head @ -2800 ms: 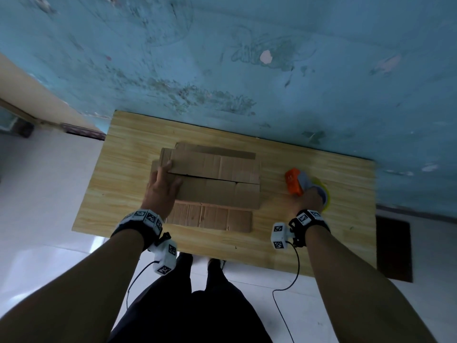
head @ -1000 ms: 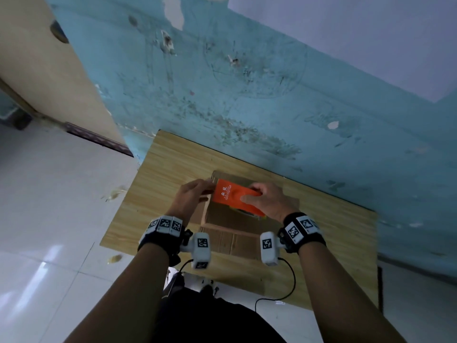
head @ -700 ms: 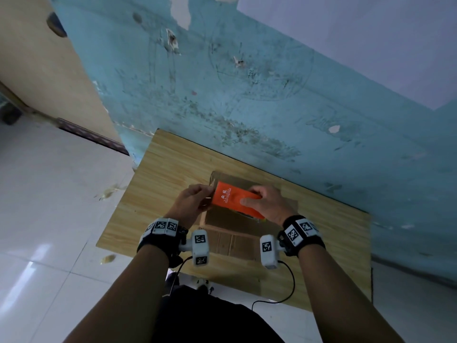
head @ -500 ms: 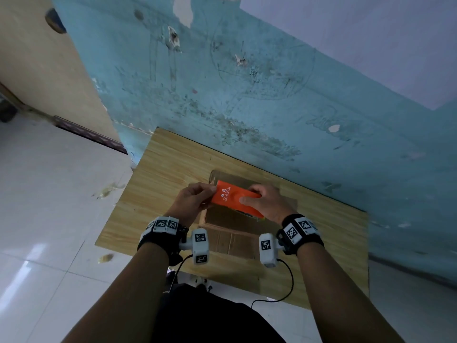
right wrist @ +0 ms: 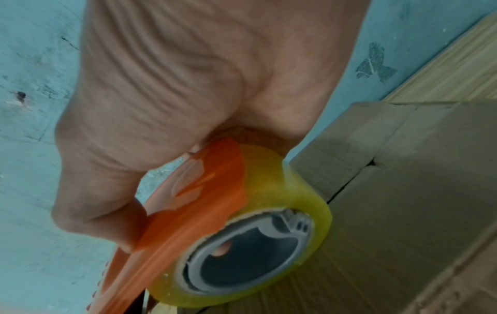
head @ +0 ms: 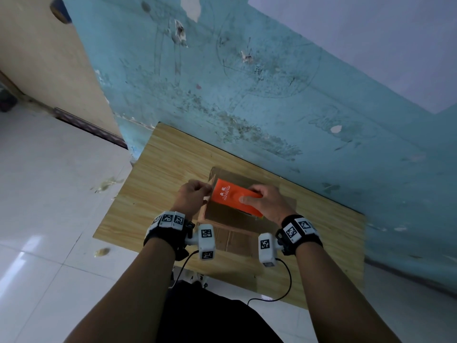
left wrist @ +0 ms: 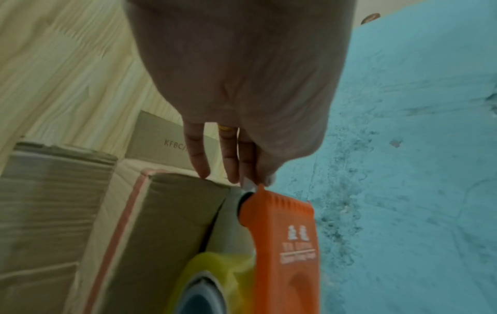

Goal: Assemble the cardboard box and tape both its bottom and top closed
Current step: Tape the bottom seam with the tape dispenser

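The right hand [head: 265,203] grasps the orange tape dispenser [head: 236,198] above the box [head: 230,216] on the table [head: 158,169]. At its toothed edge, the left hand [head: 194,198] pinches the tape end. Risk, I judge: the loose strip could fold onto itself or snag the teeth if pulled crooked.

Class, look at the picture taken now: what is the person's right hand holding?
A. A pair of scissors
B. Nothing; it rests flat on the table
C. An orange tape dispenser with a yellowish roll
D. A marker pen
C: the right hand grips the orange tape dispenser above the cardboard box, and the right wrist view shows its yellowish roll.
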{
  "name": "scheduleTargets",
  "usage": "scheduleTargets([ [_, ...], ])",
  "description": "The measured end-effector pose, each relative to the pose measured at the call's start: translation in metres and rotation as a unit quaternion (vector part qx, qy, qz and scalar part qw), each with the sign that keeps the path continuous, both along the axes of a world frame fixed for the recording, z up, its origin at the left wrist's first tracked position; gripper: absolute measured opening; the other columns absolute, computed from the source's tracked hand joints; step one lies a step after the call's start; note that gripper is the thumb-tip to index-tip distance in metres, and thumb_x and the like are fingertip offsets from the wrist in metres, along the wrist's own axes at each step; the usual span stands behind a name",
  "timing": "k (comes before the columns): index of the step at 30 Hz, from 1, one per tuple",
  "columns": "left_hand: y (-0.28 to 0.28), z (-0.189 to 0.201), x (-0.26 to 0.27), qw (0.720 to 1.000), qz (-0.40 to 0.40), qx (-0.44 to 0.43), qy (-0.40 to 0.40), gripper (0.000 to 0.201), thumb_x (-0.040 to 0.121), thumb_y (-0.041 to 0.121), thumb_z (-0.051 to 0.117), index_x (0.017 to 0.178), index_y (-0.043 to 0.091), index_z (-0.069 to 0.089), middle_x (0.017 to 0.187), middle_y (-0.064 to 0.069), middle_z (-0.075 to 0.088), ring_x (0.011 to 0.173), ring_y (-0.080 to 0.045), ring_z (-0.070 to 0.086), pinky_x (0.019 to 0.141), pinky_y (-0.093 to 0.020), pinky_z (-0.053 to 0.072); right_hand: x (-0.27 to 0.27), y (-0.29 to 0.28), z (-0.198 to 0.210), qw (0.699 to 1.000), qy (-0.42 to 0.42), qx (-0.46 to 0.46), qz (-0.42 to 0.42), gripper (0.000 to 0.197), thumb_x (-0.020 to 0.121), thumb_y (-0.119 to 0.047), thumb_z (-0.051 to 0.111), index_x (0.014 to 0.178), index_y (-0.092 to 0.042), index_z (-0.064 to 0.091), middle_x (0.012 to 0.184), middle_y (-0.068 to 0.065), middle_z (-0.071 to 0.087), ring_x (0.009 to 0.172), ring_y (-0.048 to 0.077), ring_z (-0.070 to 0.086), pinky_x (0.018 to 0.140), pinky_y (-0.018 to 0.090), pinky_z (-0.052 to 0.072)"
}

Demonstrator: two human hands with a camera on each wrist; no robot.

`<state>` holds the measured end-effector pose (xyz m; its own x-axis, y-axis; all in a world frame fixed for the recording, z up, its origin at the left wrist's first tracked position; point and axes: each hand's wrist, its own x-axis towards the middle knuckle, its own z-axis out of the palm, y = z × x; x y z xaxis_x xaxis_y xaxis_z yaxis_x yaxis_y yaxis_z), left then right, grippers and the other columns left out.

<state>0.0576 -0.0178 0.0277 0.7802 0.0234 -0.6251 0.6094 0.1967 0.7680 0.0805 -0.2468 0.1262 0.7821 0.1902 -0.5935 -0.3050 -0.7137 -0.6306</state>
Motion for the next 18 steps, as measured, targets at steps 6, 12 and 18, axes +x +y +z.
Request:
scheduleTargets([
  [6, -0.001, 0.008, 0.002, 0.999, 0.024, 0.005, 0.037, 0.014, 0.101, 0.019, 0.064, 0.089, 0.013, 0.068, 0.103, -0.012, 0.07, 0.112, -0.035, 0.069, 0.095, -0.054, 0.061, 0.0, -0.004, -0.009, 1.0, -0.02, 0.0, 0.007, 0.026, 0.093, -0.045, 0.079, 0.109, -0.029, 0.068, 0.107, 0.002, 0.073, 0.099, 0.025, 0.073, 0.084, 0.039, 0.064],
  [12, 0.0, 0.018, 0.005, 0.996, 0.062, 0.001, 0.067, 0.011, 0.105, 0.014, 0.058, 0.097, 0.008, 0.064, 0.109, -0.014, 0.064, 0.106, -0.03, 0.066, 0.09, -0.051, 0.064, -0.002, -0.005, -0.013, 1.0, -0.022, 0.014, -0.01, 0.029, 0.092, -0.044, 0.08, 0.112, -0.025, 0.069, 0.108, 0.004, 0.074, 0.097, 0.026, 0.075, 0.078, 0.039, 0.067],
  [18, 0.002, 0.018, 0.005, 0.997, 0.055, 0.005, 0.062, 0.012, 0.105, 0.016, 0.056, 0.099, 0.009, 0.064, 0.112, -0.014, 0.067, 0.107, -0.032, 0.068, 0.09, -0.053, 0.064, -0.001, -0.006, -0.009, 0.999, -0.016, 0.026, -0.021, 0.024, 0.092, -0.04, 0.081, 0.107, -0.027, 0.068, 0.105, 0.002, 0.073, 0.093, 0.021, 0.074, 0.069, 0.028, 0.063],
])
